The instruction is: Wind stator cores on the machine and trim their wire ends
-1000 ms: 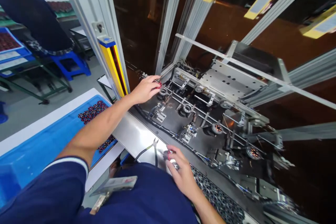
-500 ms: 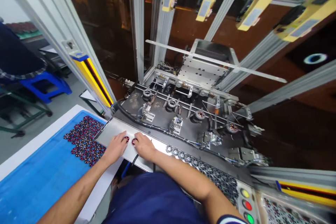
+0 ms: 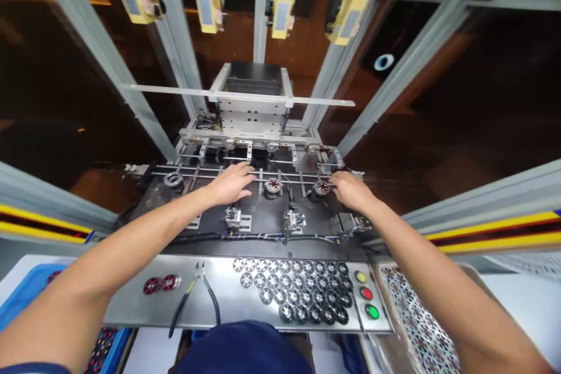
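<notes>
My left hand (image 3: 232, 183) is over the second round fixture from the left, mostly hiding it. Its fingers are apart and I see nothing in them. At the fourth fixture, my right hand (image 3: 350, 190) has its fingertips beside the right edge of a round part with copper windings (image 3: 322, 187). Those fingers are slightly apart; whether they touch the part is unclear. Between my hands, another copper-wound part (image 3: 273, 185) sits in the third fixture. The leftmost fixture (image 3: 173, 180) shows a bare metal ring. Two red-and-black round wound parts (image 3: 160, 284) lie on the metal plate.
Pliers (image 3: 197, 298) lie on the metal plate (image 3: 127, 304) near several rows of dark-rimmed round parts (image 3: 298, 283). Yellow, red and green buttons (image 3: 366, 293) are at its right end. A tray of parts (image 3: 421, 321) stands right. Yellow units (image 3: 283, 0) hang overhead.
My view has swung to the right. Both hands have left the two red-and-black parts, now lying on the plate, and moved forward to the fixtures, the right hand farther right.
</notes>
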`<state>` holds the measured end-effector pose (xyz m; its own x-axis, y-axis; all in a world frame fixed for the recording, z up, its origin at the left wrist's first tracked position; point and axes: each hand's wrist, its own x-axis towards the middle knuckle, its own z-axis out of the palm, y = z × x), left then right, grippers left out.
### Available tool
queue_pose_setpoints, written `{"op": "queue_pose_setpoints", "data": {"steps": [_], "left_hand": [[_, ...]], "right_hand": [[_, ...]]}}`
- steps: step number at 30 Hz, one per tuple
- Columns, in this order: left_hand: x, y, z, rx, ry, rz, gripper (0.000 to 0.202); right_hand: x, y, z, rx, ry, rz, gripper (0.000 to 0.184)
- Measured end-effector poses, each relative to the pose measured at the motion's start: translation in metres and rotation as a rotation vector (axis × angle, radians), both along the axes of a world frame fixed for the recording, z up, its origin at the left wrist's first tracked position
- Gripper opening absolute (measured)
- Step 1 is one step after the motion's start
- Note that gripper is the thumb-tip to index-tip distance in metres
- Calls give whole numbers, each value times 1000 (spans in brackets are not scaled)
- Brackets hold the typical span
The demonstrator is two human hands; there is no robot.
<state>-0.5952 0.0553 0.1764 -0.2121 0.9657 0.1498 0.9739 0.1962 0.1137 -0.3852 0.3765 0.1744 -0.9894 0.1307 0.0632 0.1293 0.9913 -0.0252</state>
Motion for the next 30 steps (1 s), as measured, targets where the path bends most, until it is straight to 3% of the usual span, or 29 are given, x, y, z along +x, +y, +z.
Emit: {"op": "queue_pose_setpoints", "data": {"steps": [2, 4, 8, 19, 30], "left_hand": [[-4, 46, -21, -52, -9, -64, 38], [-2, 75, -41, -84, -13, -111, 37], [0, 97, -61, -122, -10, -157, 37], [-7, 101, -60, -225, -22, -140, 38], [-17, 113, -57, -264, -73, -213, 36]], "right_hand": [[4, 14, -12, -2, -70, -51, 15], [7, 21, -24, -16, -120, -86, 23], [4, 26, -40, -61, -162, -107, 30], [-12, 35, -55, -94, -230, -77, 29], [-17, 47, -65, -101, -243, -71, 31]]}}
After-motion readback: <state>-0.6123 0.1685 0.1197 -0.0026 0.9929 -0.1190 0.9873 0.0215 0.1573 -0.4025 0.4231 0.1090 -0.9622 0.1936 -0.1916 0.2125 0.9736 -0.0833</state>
